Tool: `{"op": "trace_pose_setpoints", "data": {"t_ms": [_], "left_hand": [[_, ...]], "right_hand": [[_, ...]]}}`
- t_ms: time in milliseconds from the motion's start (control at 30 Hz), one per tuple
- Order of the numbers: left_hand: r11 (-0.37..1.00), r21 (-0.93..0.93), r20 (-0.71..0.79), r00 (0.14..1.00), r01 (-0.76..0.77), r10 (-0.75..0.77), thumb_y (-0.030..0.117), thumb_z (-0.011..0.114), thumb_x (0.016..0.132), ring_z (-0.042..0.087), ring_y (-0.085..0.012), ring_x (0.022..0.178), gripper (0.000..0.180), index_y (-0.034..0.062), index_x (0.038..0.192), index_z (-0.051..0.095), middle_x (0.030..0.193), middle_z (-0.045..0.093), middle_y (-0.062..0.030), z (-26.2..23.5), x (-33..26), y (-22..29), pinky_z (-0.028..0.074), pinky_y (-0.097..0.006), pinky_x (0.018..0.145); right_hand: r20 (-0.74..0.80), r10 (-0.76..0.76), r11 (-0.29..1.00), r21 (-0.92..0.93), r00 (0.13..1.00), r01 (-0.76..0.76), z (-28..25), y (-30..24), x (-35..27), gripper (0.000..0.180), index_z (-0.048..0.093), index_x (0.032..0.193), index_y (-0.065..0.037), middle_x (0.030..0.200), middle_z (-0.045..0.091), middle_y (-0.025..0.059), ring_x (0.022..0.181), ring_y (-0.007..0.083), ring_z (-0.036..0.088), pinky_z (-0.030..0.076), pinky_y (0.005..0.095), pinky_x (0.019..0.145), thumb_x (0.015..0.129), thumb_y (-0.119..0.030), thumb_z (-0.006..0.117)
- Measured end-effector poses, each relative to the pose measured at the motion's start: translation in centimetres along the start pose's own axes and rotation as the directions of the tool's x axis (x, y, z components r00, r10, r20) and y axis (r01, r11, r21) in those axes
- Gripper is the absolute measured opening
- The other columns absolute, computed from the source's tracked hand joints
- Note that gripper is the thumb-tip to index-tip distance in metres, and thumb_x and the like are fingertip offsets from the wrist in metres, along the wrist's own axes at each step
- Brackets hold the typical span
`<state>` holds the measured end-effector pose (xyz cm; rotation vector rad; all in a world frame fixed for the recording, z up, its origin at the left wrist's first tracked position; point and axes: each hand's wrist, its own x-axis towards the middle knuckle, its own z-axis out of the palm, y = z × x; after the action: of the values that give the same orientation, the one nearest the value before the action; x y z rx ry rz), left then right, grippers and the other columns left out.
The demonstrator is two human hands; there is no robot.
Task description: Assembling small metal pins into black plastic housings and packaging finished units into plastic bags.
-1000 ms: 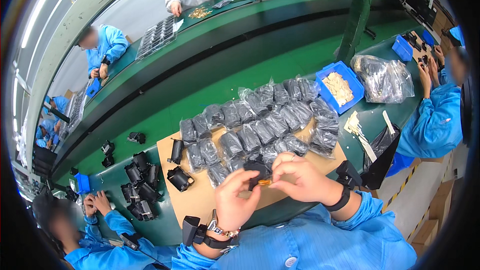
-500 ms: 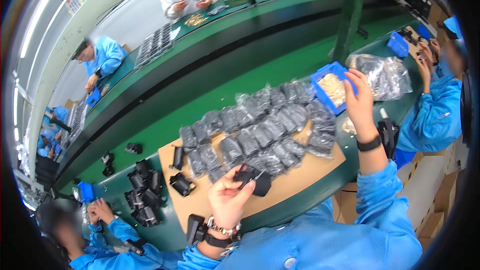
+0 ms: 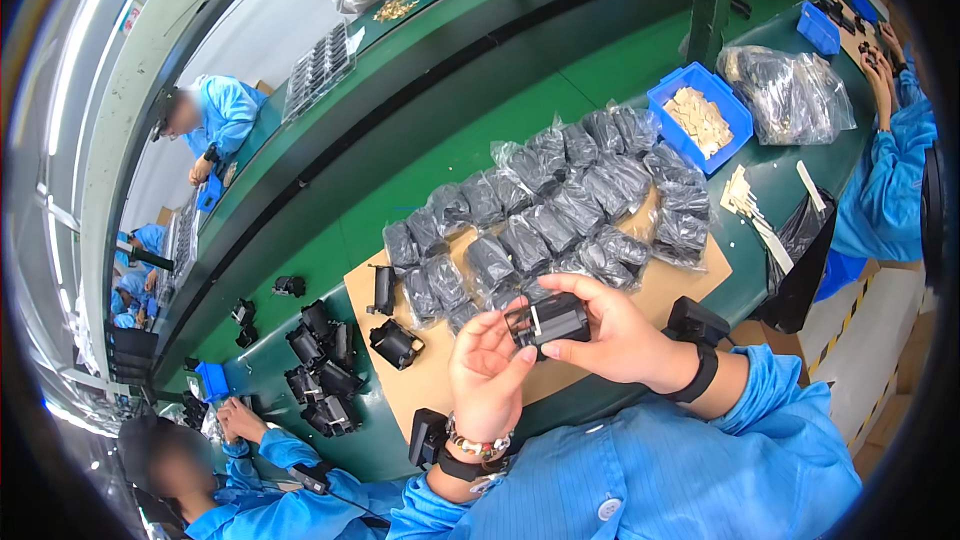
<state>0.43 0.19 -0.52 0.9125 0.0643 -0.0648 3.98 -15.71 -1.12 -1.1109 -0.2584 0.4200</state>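
Over the near edge of a brown cardboard sheet [image 3: 388,388], both my hands hold one black plastic housing [image 3: 562,320]. The fingers and thumb of my left hand [image 3: 484,372] pinch its left end. My right hand [image 3: 622,338] grips its right side, thumb below and fingers behind. A short pale strip [image 3: 536,320] shows on the housing's near face. Past my hands lie rows of black parts in clear plastic bags [image 3: 525,240]. Two unwrapped black housings, one upright [image 3: 381,290] and one tilted [image 3: 398,344], rest on the sheet's left side.
Left of the sheet is a pile of black housings [image 3: 322,372]. A blue bin [image 3: 735,145] of beige pieces stands at the far right, beside a large clear bag [image 3: 790,95]. Pale strips [image 3: 765,225] lie nearer. Co-workers sit at left [image 3: 290,450] and right [image 3: 880,190].
My right hand has come back from the blue bin to the housing and now grips it too. The housing has turned in my hands. The view has shifted.
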Motion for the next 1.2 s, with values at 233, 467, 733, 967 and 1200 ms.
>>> {"op": "trace_pose_setpoints", "data": {"t_ms": [233, 467, 733, 967, 1200], "left_hand": [[0.971, 0.222, 0.087, 0.990, 0.087, -0.109, -0.018, 0.051, 0.076, 0.049, -0.0269, 0.115, 0.049, 0.0012, 0.120, 0.047, 0.129, 0.046, -0.0208, -1.4, -0.5, 0.8, 0.047, -0.037, 0.091], [0.983, -0.027, 0.087, 0.980, 0.183, -0.180, -0.018, 0.053, 0.077, 0.050, -0.0242, 0.114, 0.041, 0.0010, 0.112, 0.053, 0.129, 0.047, -0.0206, -2.9, -0.8, 0.7, 0.047, -0.033, 0.089], [0.971, -0.037, 0.062, 0.970, 0.238, -0.235, -0.019, 0.051, 0.076, 0.053, -0.0219, 0.109, 0.040, 0.0018, 0.110, 0.055, 0.123, 0.051, -0.0177, -3.6, -1.1, 1.2, 0.048, -0.031, 0.085], [0.980, 0.006, 0.037, 0.980, 0.198, -0.198, -0.017, 0.049, 0.078, 0.060, -0.0230, 0.095, 0.031, 0.0028, 0.100, 0.055, 0.109, 0.058, -0.0125, -4.0, -1.0, 0.9, 0.053, -0.036, 0.080], [0.973, 0.014, -0.031, 0.973, 0.228, -0.228, -0.016, 0.048, 0.079, 0.061, -0.0247, 0.094, 0.028, 0.0027, 0.098, 0.056, 0.105, 0.060, -0.0151, -3.7, -1.0, 1.0, 0.053, -0.039, 0.079]], "right_hand": [[0.043, -0.009, 0.990, -0.139, 0.999, 0.015, 0.4, 0.5, -0.2, 0.063, 0.038, 0.129, 0.002, 0.116, 0.054, 0.0107, 0.105, 0.0149, 0.054, 0.044, 0.0286, 0.090, 0.073, 0.004, 0.066], [0.080, -0.038, 0.958, -0.282, 0.996, 0.059, 1.1, -0.1, -0.2, 0.060, 0.040, 0.126, 0.002, 0.113, 0.056, 0.0108, 0.104, 0.0157, 0.055, 0.045, 0.0292, 0.089, 0.073, 0.001, 0.067], [0.064, 0.001, 0.974, -0.228, 0.998, 0.014, 1.6, -0.2, 0.4, 0.043, 0.050, 0.114, 0.001, 0.103, 0.061, 0.0086, 0.095, 0.0128, 0.058, 0.047, 0.0276, 0.083, 0.074, -0.001, 0.066], [0.035, -0.019, 0.971, -0.238, 0.999, 0.026, 1.9, 0.4, 0.9, 0.026, 0.056, 0.098, -0.001, 0.096, 0.063, 0.0073, 0.087, 0.0112, 0.059, 0.048, 0.0266, 0.076, 0.073, 0.001, 0.064], [0.013, 0.091, 0.977, -0.192, 0.996, -0.087, 2.1, 0.6, 1.1, 0.023, 0.055, 0.096, -0.001, 0.094, 0.064, 0.0074, 0.086, 0.0101, 0.058, 0.049, 0.0263, 0.074, 0.073, 0.003, 0.061]]}}
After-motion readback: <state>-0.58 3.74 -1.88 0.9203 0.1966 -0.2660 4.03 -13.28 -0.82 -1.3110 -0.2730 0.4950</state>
